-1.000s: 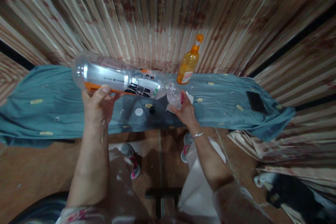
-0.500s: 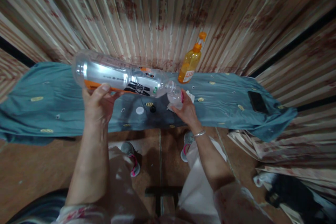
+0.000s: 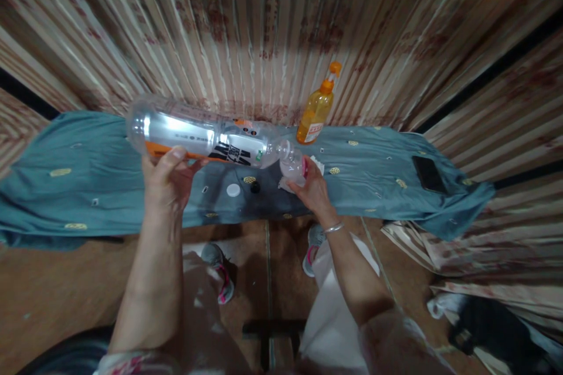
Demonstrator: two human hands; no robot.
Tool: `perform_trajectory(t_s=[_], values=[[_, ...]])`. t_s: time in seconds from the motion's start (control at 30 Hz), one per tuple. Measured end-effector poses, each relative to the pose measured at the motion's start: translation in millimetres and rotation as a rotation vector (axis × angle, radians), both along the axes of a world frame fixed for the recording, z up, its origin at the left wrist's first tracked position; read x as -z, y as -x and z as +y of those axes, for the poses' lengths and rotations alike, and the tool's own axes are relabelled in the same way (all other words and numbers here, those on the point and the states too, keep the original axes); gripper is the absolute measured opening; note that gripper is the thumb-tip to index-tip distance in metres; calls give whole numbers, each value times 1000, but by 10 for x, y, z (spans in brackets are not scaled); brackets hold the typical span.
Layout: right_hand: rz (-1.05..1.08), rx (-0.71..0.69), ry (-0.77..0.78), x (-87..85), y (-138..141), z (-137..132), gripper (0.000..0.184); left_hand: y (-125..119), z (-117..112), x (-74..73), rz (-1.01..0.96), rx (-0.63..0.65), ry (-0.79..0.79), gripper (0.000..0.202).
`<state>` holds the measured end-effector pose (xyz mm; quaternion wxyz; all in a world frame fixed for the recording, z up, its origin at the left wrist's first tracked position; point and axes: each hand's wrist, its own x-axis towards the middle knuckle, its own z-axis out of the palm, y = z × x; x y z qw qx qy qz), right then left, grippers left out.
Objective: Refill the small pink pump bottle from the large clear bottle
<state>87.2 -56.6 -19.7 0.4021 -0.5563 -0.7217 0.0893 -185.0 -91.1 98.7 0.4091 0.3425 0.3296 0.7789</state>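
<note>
My left hand [image 3: 169,179] is wrapped round the lower part of a large clear plastic bottle [image 3: 193,135] with a silver and orange label. The bottle lies nearly level in the air, its neck pointing right. At its mouth is a small clear container [image 3: 292,165] with pink on its right side, and my right hand [image 3: 314,190] grips that container. Whether the mouth touches or enters it, I cannot tell. Below the bottle, a white cap [image 3: 233,190] and a black cap [image 3: 255,187] lie on the cloth. Crumpled white tissue [image 3: 318,164] is partly hidden behind my right hand.
An orange pump bottle [image 3: 315,114] stands at the back of the narrow table, which a teal patterned cloth [image 3: 101,187] covers. A black phone [image 3: 429,174] lies at the right end. Pleated curtains [image 3: 246,35] hang behind. A dark bag-like thing [image 3: 492,328] is on the floor at right.
The whole view has shifted slightly. The large bottle sits a little lower and further right in view, still held against the small container. Both hands keep their grips.
</note>
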Motion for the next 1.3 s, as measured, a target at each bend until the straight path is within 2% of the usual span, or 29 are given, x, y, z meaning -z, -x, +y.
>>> perform_trajectory(t_s=[0.27, 0.6, 0.93, 1.3], values=[[19, 15, -12, 11, 5, 5, 77, -6, 0, 6, 7, -4, 11, 51], [71, -29, 37, 18, 4, 6, 78, -29, -1, -26, -1, -10, 23, 57], [36, -33, 23, -13, 18, -2, 92, -24, 0, -31, 8, -9, 14, 54], [21, -5, 28, -12, 36, -3, 81, -22, 7, -11, 36, 10, -9, 53]])
